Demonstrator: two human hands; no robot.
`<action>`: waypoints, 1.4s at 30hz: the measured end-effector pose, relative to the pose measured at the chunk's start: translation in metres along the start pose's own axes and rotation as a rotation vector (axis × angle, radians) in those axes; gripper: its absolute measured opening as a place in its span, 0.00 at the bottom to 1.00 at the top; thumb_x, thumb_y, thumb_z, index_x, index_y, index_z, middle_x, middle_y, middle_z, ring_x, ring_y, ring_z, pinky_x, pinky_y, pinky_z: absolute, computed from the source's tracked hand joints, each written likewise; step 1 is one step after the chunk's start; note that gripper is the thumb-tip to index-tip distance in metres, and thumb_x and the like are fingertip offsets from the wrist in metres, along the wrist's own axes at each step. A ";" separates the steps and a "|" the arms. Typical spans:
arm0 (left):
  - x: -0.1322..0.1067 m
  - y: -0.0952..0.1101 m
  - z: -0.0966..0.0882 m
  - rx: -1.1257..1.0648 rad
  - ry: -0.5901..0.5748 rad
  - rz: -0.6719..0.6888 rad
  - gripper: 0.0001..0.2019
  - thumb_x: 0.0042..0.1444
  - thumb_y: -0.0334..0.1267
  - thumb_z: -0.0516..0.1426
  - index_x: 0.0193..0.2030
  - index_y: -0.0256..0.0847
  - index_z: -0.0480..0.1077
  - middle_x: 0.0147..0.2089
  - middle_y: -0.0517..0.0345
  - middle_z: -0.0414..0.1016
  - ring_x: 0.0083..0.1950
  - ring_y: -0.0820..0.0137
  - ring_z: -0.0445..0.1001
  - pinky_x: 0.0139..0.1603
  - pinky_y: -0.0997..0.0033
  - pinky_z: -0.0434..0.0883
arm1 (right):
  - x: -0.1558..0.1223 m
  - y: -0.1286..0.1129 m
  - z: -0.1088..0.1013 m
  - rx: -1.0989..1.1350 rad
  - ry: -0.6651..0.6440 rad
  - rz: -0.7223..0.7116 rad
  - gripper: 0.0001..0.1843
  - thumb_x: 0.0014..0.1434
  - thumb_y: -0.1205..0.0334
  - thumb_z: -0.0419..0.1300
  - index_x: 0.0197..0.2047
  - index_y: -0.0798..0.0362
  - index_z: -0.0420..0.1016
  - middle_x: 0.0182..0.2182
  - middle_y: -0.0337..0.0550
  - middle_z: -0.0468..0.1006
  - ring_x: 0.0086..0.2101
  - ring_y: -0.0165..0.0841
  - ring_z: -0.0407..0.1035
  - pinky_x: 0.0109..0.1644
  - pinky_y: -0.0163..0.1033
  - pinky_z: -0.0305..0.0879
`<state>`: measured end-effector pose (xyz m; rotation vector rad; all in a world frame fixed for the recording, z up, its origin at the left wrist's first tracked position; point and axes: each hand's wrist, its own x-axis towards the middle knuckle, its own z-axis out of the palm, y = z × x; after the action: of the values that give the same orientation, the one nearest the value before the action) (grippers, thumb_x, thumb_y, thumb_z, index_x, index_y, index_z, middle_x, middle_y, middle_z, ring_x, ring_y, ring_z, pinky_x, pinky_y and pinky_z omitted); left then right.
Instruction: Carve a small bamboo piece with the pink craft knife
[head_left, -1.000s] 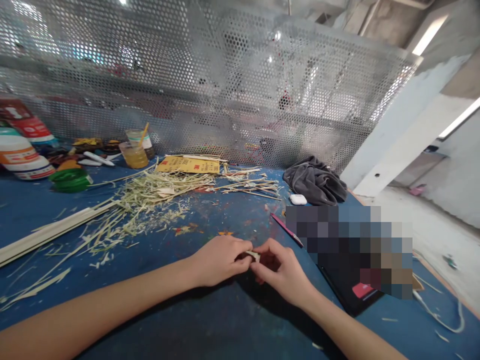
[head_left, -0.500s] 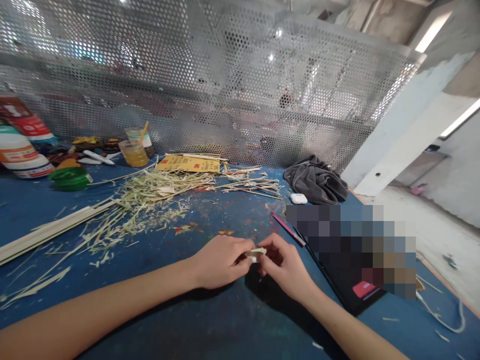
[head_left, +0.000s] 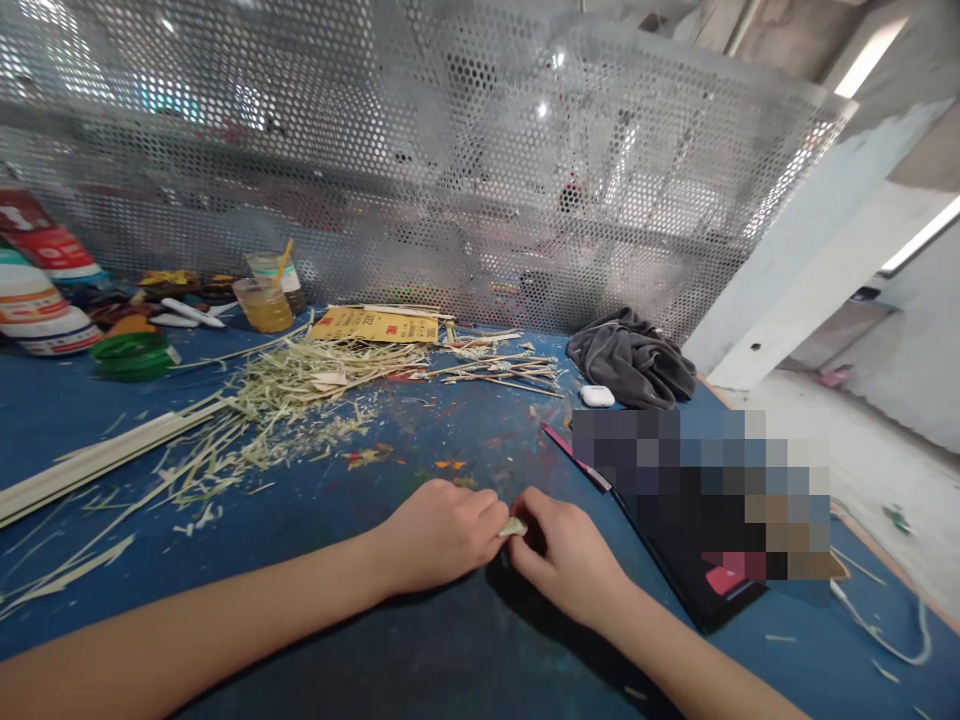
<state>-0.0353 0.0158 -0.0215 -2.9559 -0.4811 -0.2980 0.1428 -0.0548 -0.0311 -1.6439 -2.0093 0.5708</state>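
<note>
Above the dark blue tabletop, my left hand (head_left: pixel 450 535) is closed with its thumb and fingers around a small pale greenish piece (head_left: pixel 512 527), whose exact kind I cannot make out. Its left part is hidden by those fingers. My right hand (head_left: pixel 566 545) is curled close against the other end, thumb and forefinger bent around it in a pinch. Both hands stay low over the table, nearly touching each other.
A heap of pale shavings (head_left: pixel 300 380) lies behind, with yellow sandpaper (head_left: pixel 375 325) and thin tied sticks (head_left: pixel 510 372). Long strips (head_left: pixel 112 455) lie left. A pink-handled tool (head_left: pixel 574 455), black tablet-like object (head_left: pixel 675 560), white case (head_left: pixel 598 396) and grey cloth (head_left: pixel 630 355) are right.
The small piece has turned and less of it shows between my hands. My left fingers have closed further over it, and both hands have shifted slightly lower.
</note>
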 end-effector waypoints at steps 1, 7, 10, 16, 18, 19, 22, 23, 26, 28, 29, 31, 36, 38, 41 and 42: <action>0.000 -0.001 0.000 0.012 0.013 0.009 0.17 0.69 0.40 0.42 0.33 0.39 0.65 0.27 0.57 0.70 0.24 0.68 0.70 0.22 0.71 0.59 | 0.000 0.000 -0.001 -0.039 -0.003 -0.006 0.03 0.56 0.66 0.51 0.30 0.50 0.60 0.25 0.38 0.72 0.26 0.33 0.67 0.29 0.36 0.46; 0.002 -0.003 -0.008 -0.038 -0.021 -0.028 0.14 0.68 0.43 0.44 0.34 0.40 0.62 0.29 0.58 0.71 0.26 0.67 0.72 0.24 0.69 0.59 | -0.002 -0.002 -0.001 -0.128 -0.003 -0.061 0.08 0.64 0.64 0.42 0.35 0.51 0.59 0.29 0.46 0.75 0.27 0.36 0.69 0.30 0.38 0.47; 0.005 -0.001 -0.016 -0.170 -0.127 -0.088 0.10 0.67 0.39 0.46 0.34 0.41 0.61 0.29 0.60 0.72 0.29 0.65 0.74 0.26 0.68 0.58 | -0.003 -0.001 0.000 -0.073 0.015 -0.088 0.08 0.64 0.63 0.41 0.33 0.49 0.55 0.27 0.43 0.73 0.27 0.36 0.67 0.30 0.38 0.47; 0.007 -0.001 -0.034 -0.500 -0.116 -0.121 0.19 0.70 0.47 0.39 0.37 0.41 0.65 0.34 0.60 0.73 0.34 0.69 0.73 0.32 0.71 0.61 | -0.006 -0.004 -0.001 0.208 0.039 -0.019 0.12 0.64 0.57 0.46 0.28 0.48 0.52 0.21 0.34 0.62 0.22 0.30 0.56 0.28 0.35 0.46; 0.007 -0.003 -0.040 -0.576 -0.140 -0.108 0.20 0.70 0.48 0.40 0.37 0.41 0.66 0.34 0.59 0.72 0.34 0.70 0.71 0.33 0.72 0.61 | -0.007 -0.005 -0.003 0.236 0.033 -0.011 0.14 0.64 0.54 0.47 0.27 0.48 0.52 0.20 0.33 0.60 0.22 0.29 0.55 0.27 0.34 0.45; 0.008 -0.003 -0.043 -0.599 -0.157 -0.101 0.20 0.70 0.48 0.40 0.36 0.41 0.66 0.33 0.59 0.72 0.33 0.71 0.70 0.33 0.73 0.61 | -0.007 -0.006 -0.003 0.231 0.027 -0.009 0.15 0.64 0.53 0.47 0.27 0.48 0.52 0.19 0.33 0.60 0.21 0.29 0.54 0.27 0.34 0.44; 0.008 -0.007 -0.048 -0.609 -0.175 -0.071 0.17 0.69 0.47 0.43 0.38 0.41 0.66 0.34 0.60 0.71 0.32 0.72 0.69 0.32 0.73 0.60 | -0.007 -0.006 -0.007 0.171 0.003 -0.056 0.13 0.63 0.54 0.47 0.28 0.48 0.53 0.19 0.33 0.60 0.20 0.29 0.54 0.26 0.35 0.43; 0.008 -0.008 -0.049 -0.596 -0.167 -0.057 0.15 0.68 0.47 0.45 0.38 0.42 0.66 0.34 0.61 0.71 0.32 0.72 0.69 0.32 0.73 0.59 | -0.007 -0.005 -0.008 0.138 0.006 -0.091 0.11 0.63 0.56 0.47 0.29 0.48 0.54 0.20 0.33 0.62 0.20 0.29 0.55 0.27 0.35 0.43; 0.008 -0.011 -0.050 -0.463 -0.139 -0.012 0.11 0.66 0.46 0.49 0.39 0.43 0.67 0.33 0.62 0.69 0.30 0.72 0.68 0.30 0.72 0.58 | -0.006 -0.001 -0.011 0.009 0.036 -0.212 0.07 0.60 0.58 0.48 0.30 0.48 0.55 0.21 0.36 0.66 0.22 0.31 0.60 0.28 0.36 0.43; 0.008 -0.010 -0.049 -0.328 -0.137 0.040 0.11 0.65 0.45 0.50 0.37 0.43 0.67 0.31 0.62 0.69 0.30 0.71 0.68 0.28 0.70 0.56 | -0.006 0.002 -0.012 -0.075 0.036 -0.266 0.07 0.59 0.58 0.49 0.30 0.49 0.56 0.23 0.38 0.69 0.23 0.32 0.62 0.28 0.37 0.43; 0.008 -0.009 -0.049 -0.264 -0.135 0.071 0.11 0.65 0.45 0.50 0.36 0.43 0.66 0.31 0.62 0.69 0.30 0.71 0.69 0.28 0.69 0.56 | -0.006 0.003 -0.012 -0.109 0.025 -0.281 0.07 0.59 0.58 0.50 0.30 0.49 0.57 0.23 0.39 0.70 0.23 0.32 0.63 0.28 0.37 0.42; 0.007 -0.006 -0.047 -0.164 -0.122 0.127 0.12 0.65 0.45 0.49 0.35 0.42 0.66 0.30 0.61 0.70 0.29 0.70 0.69 0.27 0.67 0.55 | -0.006 0.004 -0.012 -0.164 -0.008 -0.288 0.08 0.58 0.58 0.51 0.29 0.50 0.59 0.23 0.39 0.71 0.22 0.31 0.63 0.28 0.38 0.41; 0.005 0.001 -0.046 -0.084 -0.072 0.187 0.13 0.66 0.42 0.48 0.32 0.42 0.64 0.29 0.59 0.71 0.26 0.69 0.68 0.24 0.65 0.53 | -0.010 -0.001 -0.011 -0.272 -0.066 -0.296 0.09 0.59 0.57 0.51 0.31 0.51 0.64 0.25 0.42 0.75 0.22 0.31 0.64 0.27 0.39 0.40; 0.004 0.000 -0.049 -0.071 -0.092 0.220 0.11 0.65 0.42 0.50 0.32 0.42 0.65 0.29 0.59 0.71 0.25 0.69 0.68 0.24 0.64 0.53 | -0.012 -0.004 -0.010 -0.295 -0.087 -0.311 0.10 0.61 0.57 0.50 0.32 0.52 0.66 0.25 0.43 0.76 0.22 0.31 0.64 0.27 0.40 0.41; 0.003 0.000 -0.054 -0.088 -0.146 0.281 0.10 0.62 0.43 0.54 0.31 0.43 0.66 0.28 0.60 0.72 0.24 0.69 0.67 0.23 0.63 0.52 | -0.014 -0.008 -0.008 -0.284 -0.150 -0.365 0.11 0.61 0.57 0.49 0.32 0.53 0.68 0.25 0.43 0.77 0.21 0.31 0.65 0.27 0.39 0.45; 0.002 0.001 -0.056 -0.101 -0.163 0.293 0.09 0.60 0.43 0.55 0.30 0.43 0.66 0.27 0.61 0.72 0.24 0.69 0.67 0.23 0.64 0.51 | -0.015 -0.009 -0.007 -0.274 -0.171 -0.388 0.11 0.60 0.57 0.50 0.32 0.53 0.68 0.25 0.43 0.77 0.21 0.31 0.66 0.26 0.39 0.46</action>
<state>-0.0424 0.0069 0.0329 -3.1068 -0.0451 -0.0497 0.1427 -0.0706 -0.0216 -1.3243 -2.5434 0.3116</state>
